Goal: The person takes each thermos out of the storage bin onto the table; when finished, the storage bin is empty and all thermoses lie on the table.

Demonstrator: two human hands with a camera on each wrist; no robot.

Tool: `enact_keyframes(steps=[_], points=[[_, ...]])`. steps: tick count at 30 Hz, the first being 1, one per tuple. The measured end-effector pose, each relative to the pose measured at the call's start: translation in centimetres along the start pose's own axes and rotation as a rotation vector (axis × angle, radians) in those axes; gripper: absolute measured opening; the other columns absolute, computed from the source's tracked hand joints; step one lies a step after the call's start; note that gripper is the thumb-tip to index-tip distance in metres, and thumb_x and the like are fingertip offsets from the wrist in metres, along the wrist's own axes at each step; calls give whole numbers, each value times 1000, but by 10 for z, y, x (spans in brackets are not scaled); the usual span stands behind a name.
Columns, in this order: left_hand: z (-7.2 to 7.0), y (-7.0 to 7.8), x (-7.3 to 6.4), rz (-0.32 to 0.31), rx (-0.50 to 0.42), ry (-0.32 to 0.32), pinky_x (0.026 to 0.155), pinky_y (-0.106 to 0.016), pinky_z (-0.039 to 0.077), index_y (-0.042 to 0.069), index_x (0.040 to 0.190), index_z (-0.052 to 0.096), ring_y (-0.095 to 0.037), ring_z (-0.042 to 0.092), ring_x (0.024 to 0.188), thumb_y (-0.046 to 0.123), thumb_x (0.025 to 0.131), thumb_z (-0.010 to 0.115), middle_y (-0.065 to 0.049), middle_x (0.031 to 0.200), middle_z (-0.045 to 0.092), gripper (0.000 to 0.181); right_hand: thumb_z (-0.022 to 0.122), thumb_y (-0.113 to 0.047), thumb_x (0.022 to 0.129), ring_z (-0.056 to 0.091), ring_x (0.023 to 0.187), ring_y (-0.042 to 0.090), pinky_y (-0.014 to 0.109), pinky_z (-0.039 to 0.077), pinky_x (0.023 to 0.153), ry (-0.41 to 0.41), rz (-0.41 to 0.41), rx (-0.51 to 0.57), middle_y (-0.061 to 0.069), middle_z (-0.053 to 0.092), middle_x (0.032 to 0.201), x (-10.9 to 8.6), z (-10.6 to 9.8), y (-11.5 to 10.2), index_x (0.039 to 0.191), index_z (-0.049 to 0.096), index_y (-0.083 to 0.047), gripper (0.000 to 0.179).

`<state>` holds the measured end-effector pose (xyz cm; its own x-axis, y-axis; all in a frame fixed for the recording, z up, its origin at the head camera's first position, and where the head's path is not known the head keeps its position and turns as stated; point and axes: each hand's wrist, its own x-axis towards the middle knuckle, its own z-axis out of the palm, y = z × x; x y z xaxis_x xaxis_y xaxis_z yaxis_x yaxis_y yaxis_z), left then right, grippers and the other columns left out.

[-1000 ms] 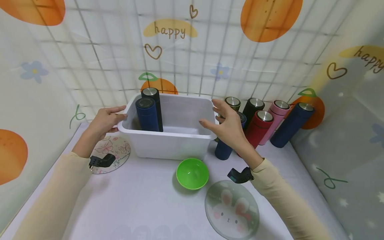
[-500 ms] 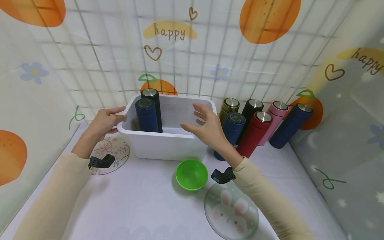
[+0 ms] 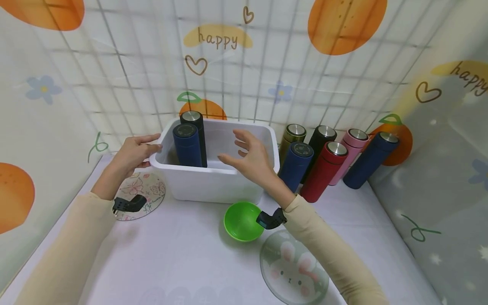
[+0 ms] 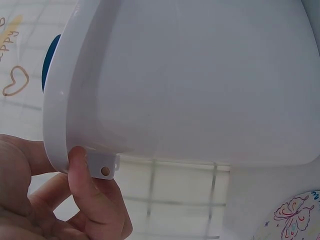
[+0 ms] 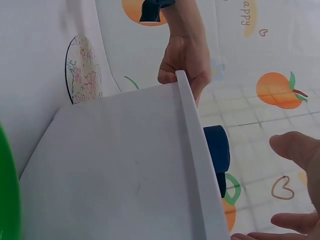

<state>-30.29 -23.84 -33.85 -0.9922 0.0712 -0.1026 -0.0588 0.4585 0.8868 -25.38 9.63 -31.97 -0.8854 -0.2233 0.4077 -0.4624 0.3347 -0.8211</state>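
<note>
Currently, the white bin [image 3: 213, 184] stands upright on the tabletop [image 3: 183, 254], long side toward the wearer. Left hand [image 3: 133, 154] grips it at the left end; in the left wrist view the thumb presses the outside just below the rim, beside a small tab with a hole. Right hand [image 3: 249, 161] is released: fingers spread, thumb apart, held over the right half of the bin, holding nothing.

Bin contents: two flasks, both upright, at the left end. Blue flask [image 3: 187, 148] in front; black flask [image 3: 201, 127] close behind it, partly hidden. Both tops rise above the rim.

Right of the bin, six more flasks on the tabletop. Rear row, left to right: gold flask [image 3: 288, 143], outer black flask [image 3: 318, 142], pink flask [image 3: 352, 148], far blue flask [image 3: 370, 161]. Front: near blue flask [image 3: 296, 165], its base hidden by the right forearm, and red flask [image 3: 324, 173]. Contact between neighbours: cannot tell.

Foreground: green bowl [image 3: 238, 222] just before the bin, overlapped in the head view by the right wrist camera [image 3: 271, 218]. Rabbit plate [image 3: 289, 273] lies nearer the wearer, to the right, partly covered by the sleeve [image 3: 328, 250]. Round butterfly mat [image 3: 152, 190] lies left of the bin, below the left wrist.
</note>
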Motion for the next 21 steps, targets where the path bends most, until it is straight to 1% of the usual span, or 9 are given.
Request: enact_keyframes(steps=[7, 13, 17, 21], points=[[0, 2, 0, -3, -3, -6, 71, -24, 55, 18, 157, 34, -38, 49, 126, 26, 102, 55, -25, 150, 43, 60, 87, -30, 79, 52, 130, 26, 37, 48, 99, -11, 35, -18, 7, 50, 148, 6, 8, 1, 145, 50, -8, 79], [0, 2, 1, -12, -14, -10, 70, -24, 54, 20, 157, 33, -38, 47, 127, 26, 102, 55, -24, 151, 42, 59, 85, -30, 81, 52, 130, 29, 41, 48, 100, -26, 42, -15, 8, 50, 147, 10, 17, -2, 145, 49, -7, 78], [1, 1, 0, -10, -12, -14, 70, -24, 54, 19, 157, 34, -38, 49, 126, 26, 102, 56, -24, 151, 42, 59, 86, -33, 80, 55, 127, 28, 39, 50, 98, -29, 68, -32, 9, 51, 146, 12, 22, -3, 146, 49, -10, 79], [1, 1, 0, -9, -5, -4, 70, -24, 55, 19, 157, 34, -35, 51, 122, 26, 102, 56, -24, 149, 44, 60, 85, -39, 79, 57, 126, 25, 37, 51, 95, -31, 90, -53, 7, 52, 146, 16, 28, -2, 147, 49, -14, 80]])
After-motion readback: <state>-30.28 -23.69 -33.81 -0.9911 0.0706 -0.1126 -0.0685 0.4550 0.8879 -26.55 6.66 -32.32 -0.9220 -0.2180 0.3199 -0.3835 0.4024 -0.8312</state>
